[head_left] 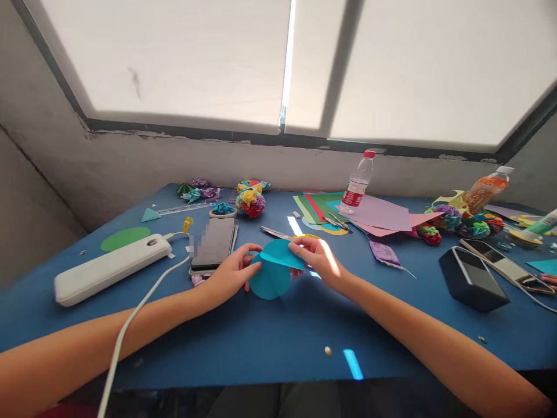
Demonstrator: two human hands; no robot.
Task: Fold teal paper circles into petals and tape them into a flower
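A blue paper circle (270,281) with creases is held up above the table, its upper part folded over toward me. My left hand (237,268) pinches its left edge between thumb and fingers. On the other side, my right hand (317,258) grips the folded flap at its right edge, thumb on top. Just behind the paper lies a pair of scissors (278,234) with a yellow handle, partly covered by my right hand. Left of the paper rests a dark phone (214,244) on a stack.
A white power bank (113,270) with a cable that crosses my left forearm lies left, near a green paper circle (125,238). Paper flowers (251,200), coloured sheets (378,213) and a water bottle (357,184) stand behind. A black box (472,280) sits right; another person's hand (549,280) shows beyond.
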